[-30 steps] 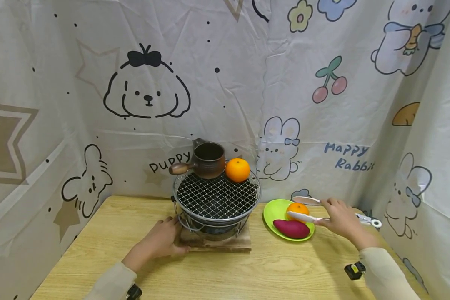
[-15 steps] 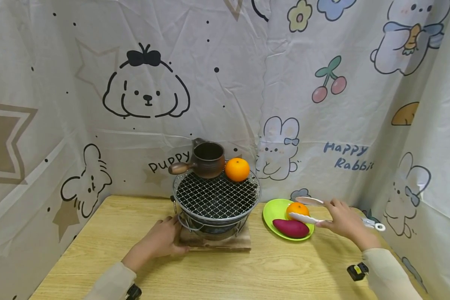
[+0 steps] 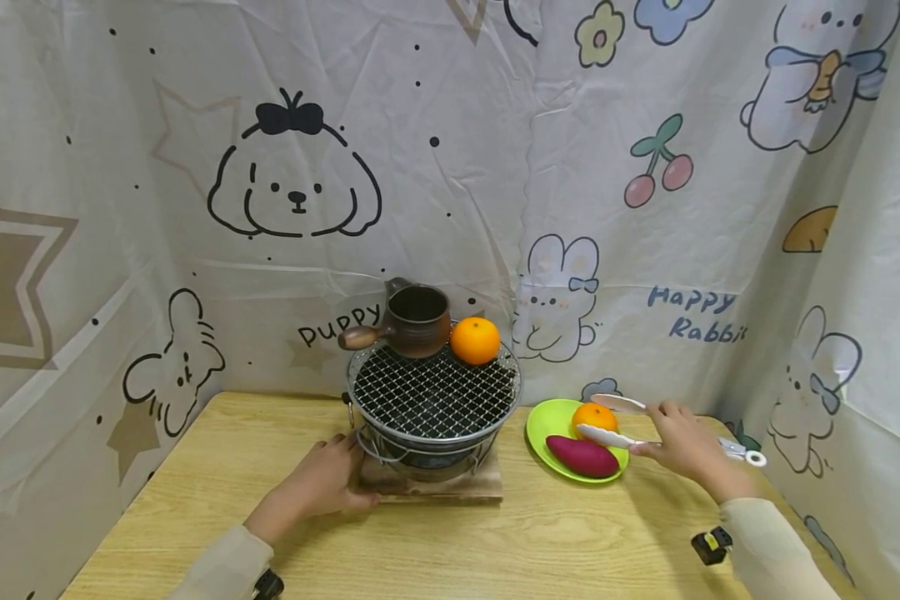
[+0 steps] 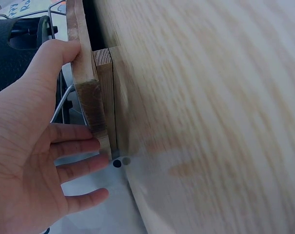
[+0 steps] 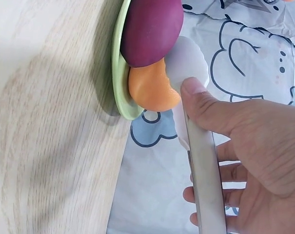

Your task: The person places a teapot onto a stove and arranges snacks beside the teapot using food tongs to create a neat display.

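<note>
My right hand (image 3: 686, 442) holds a pair of tongs (image 5: 204, 165) with pale scalloped tips, thumb on one arm and fingers along the other. The tongs' tips stand apart on either side of an orange (image 3: 594, 419) on a green plate (image 3: 546, 414). Beside that orange on the plate lies a purple sweet potato (image 3: 582, 456). My left hand (image 3: 328, 477) rests at the left corner of a wooden board (image 3: 438, 486) beneath a round grill (image 3: 435, 396). In the left wrist view its thumb touches the board, and its fairly straight fingers reach the board's side.
On the grill's wire mesh stand a brown pot (image 3: 417, 325) with a wooden handle and another orange (image 3: 475, 341). The wooden table (image 3: 547, 542) runs back to a printed cloth (image 3: 435, 208), which also hangs along both sides.
The tongs and my right hand have shifted slightly to the right, away from the orange's left side. My left hand, the grill and the plate stay put.
</note>
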### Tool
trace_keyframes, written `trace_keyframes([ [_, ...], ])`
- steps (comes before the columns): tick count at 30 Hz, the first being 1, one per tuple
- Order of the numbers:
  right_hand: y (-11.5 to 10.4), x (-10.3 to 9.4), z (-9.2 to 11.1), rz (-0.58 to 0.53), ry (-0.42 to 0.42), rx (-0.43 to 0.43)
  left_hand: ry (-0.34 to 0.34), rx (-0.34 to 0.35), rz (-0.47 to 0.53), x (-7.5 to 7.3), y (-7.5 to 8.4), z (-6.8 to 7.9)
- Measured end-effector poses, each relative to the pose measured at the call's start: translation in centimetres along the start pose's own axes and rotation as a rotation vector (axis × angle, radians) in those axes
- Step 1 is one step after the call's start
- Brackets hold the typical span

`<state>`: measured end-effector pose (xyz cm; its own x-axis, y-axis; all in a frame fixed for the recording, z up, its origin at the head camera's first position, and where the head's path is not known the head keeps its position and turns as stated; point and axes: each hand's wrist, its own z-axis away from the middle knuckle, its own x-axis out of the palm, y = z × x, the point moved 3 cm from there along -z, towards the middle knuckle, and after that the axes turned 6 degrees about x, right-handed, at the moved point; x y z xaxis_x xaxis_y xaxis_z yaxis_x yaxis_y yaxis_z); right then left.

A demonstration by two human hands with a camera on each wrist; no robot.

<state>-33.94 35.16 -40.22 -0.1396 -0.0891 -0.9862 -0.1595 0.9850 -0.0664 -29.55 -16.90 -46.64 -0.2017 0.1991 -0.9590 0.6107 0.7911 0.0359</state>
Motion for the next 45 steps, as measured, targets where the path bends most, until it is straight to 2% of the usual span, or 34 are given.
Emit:
trace_keyframes([
  [10,-0.2,0.4,-0.4,0.027,0.009,-0.005,-0.032,-0.021,0.007,-0.2,0.0,0.0],
  [20,-0.6,0.6,-0.3,0.050,0.039,-0.024,-0.035,-0.025,0.027,-0.2,0.1,0.0],
  [28,-1.1,0.7,-0.1,0.084,0.133,-0.083,-0.027,-0.019,0.026,-0.6,0.3,0.0],
  [35,-1.3,1.0,-0.2,0.085,0.182,-0.105,-0.029,-0.025,0.027,-0.5,0.3,0.1],
  [45,-2.2,0.6,-0.2,0.103,0.295,-0.149,-0.027,-0.025,0.022,-0.1,0.0,0.0],
])
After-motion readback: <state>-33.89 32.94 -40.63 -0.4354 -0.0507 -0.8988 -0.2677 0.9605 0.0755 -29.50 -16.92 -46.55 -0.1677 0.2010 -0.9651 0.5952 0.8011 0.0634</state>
